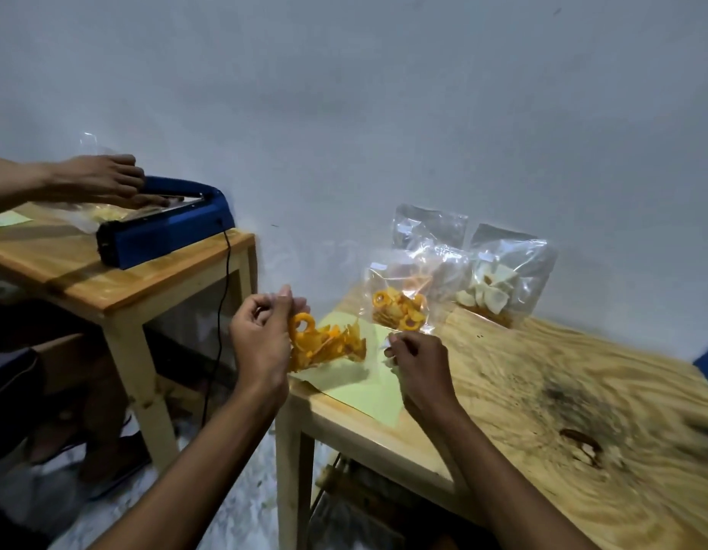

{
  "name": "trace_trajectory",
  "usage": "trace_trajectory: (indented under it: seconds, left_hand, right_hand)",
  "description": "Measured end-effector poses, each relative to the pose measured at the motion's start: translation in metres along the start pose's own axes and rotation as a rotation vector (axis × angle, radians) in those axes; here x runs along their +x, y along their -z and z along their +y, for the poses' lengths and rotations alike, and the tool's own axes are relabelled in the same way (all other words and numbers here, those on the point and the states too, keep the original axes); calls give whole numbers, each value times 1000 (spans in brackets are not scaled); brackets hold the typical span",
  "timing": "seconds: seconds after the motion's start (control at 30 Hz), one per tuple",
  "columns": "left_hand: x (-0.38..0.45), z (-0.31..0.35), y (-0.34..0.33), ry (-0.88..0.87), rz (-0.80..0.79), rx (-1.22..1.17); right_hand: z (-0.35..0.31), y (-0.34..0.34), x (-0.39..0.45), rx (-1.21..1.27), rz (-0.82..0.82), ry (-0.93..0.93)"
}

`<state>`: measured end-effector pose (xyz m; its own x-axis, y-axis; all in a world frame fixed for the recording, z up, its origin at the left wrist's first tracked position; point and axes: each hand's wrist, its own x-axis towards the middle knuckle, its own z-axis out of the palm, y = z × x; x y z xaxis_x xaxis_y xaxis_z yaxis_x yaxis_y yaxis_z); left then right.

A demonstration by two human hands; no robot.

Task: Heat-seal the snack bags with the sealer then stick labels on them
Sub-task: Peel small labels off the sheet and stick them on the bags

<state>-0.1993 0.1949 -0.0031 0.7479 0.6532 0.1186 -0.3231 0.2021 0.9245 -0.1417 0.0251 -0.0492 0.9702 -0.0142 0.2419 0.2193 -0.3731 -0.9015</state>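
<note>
Head view, your left hand pinching the orange snack bag above the tabletop edge, your right hand pinching what looks like a small label, blue sealer well apart at left.

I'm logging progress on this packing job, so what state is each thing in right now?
Bag of orange snacks: held up over the green sheet, pinched at both ends.
Left hand: pinching the bag's top.
Right hand: pinching the bag's other end.
Sealer: arm raised, plugged in, another person's hand on it.
Two bags by the wall: upright, leaning; seals unclear.
</note>
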Motion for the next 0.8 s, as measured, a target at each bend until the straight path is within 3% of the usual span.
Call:
trace_trajectory:
  seconds: [0.1, 0.23, 0.43, 0.8]
  left_hand:
    - [-5, -6, -11, 13, -9, -5]
    - [-27, -13, -39, 43, -87, -14]
    - [-68, -17, -89, 100, -222, -73]
    - [-95, -1, -115, 12, -340, -70]
  right_hand:
    - [-16, 24, -5, 322, 82, -116]
    - [-36, 56, -14, 418, 110, 23]
    - [-53, 80, -22, 435, 129, 65]
    - [-60, 108, -30, 508, 137, 108]
